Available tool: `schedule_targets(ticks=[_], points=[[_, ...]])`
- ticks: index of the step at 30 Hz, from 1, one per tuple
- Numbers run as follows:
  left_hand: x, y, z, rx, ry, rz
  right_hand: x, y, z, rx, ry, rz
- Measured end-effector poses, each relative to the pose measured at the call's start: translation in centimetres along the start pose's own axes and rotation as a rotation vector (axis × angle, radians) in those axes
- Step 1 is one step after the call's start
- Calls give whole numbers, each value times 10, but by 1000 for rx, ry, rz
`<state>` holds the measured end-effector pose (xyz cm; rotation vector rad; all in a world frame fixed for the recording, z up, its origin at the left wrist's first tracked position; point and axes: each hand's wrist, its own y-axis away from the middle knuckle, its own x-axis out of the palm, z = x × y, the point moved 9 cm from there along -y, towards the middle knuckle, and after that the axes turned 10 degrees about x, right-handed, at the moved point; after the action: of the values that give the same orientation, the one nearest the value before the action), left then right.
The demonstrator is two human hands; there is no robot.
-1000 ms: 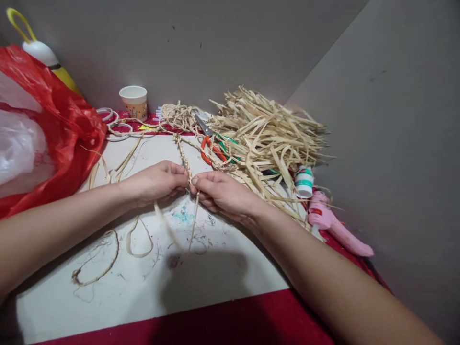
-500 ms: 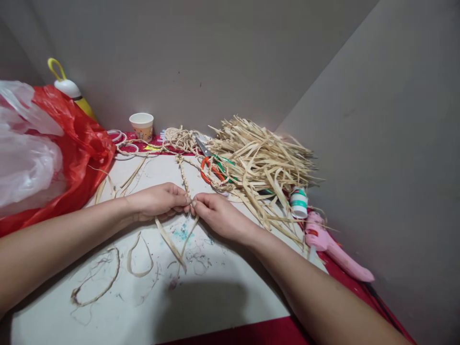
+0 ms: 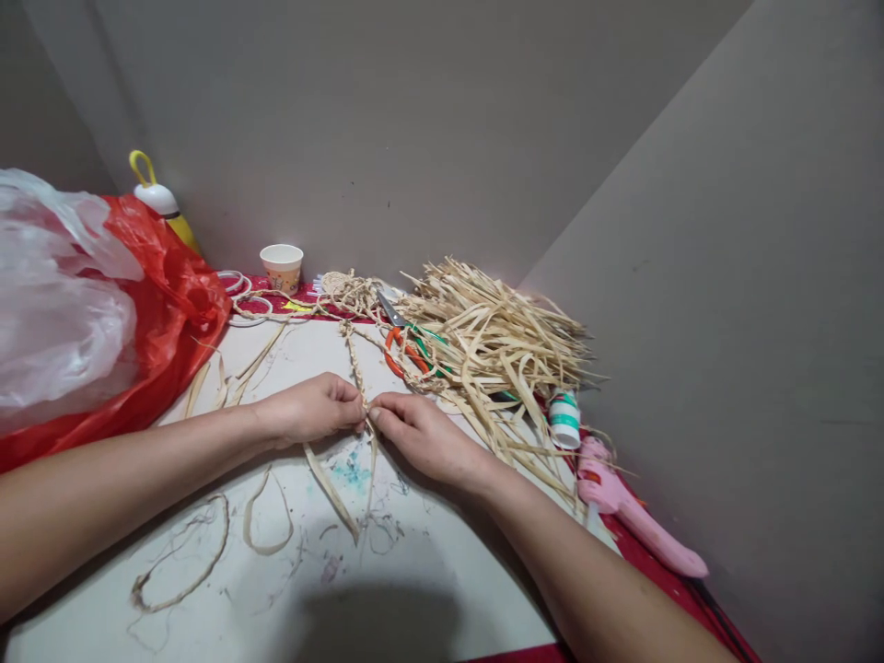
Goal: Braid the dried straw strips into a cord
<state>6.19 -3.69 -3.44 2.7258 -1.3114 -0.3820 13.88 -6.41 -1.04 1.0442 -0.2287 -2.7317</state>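
A thin braid of straw [image 3: 354, 361] runs from the back of the white board down to my fingers. My left hand [image 3: 321, 408] pinches its near end, and a flat loose strand [image 3: 332, 490] hangs below that hand onto the board. Fingertip to fingertip with it, my right hand [image 3: 407, 428] is also closed on the braid's end. Another narrow strand [image 3: 373, 460] drops from between the hands. The exact crossing of the strands is hidden by my fingers.
Behind lie a straw bundle [image 3: 497, 322] and orange-and-green scissors [image 3: 397, 354]. To the right are a white-and-green bottle [image 3: 564, 422] and a pink glue gun [image 3: 622, 502]. A red-and-clear plastic bag [image 3: 166, 313] fills the left, near a paper cup [image 3: 282, 269]. Loose fibre loops [image 3: 225, 543] lie in front.
The view has tilted up slightly, so everything sits lower. The narrow strand by my right hand now hangs straighter down. Both hands stay together at the braid's end.
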Motion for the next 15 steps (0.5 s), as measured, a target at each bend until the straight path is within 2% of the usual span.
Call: schedule_targets(ticks=[4, 9, 11, 15], points=[[-1, -1, 0, 42, -97, 14, -3, 0, -4, 42, -6, 20], [-2, 1, -5, 66, -182, 7, -5, 3, -6, 64, -1, -22], [-1, 1, -6, 76, -203, 9, 1, 5, -8, 117, -71, 35], [0, 0, -3, 75, -181, 5, 25, 12, -10, 255, -311, 240]])
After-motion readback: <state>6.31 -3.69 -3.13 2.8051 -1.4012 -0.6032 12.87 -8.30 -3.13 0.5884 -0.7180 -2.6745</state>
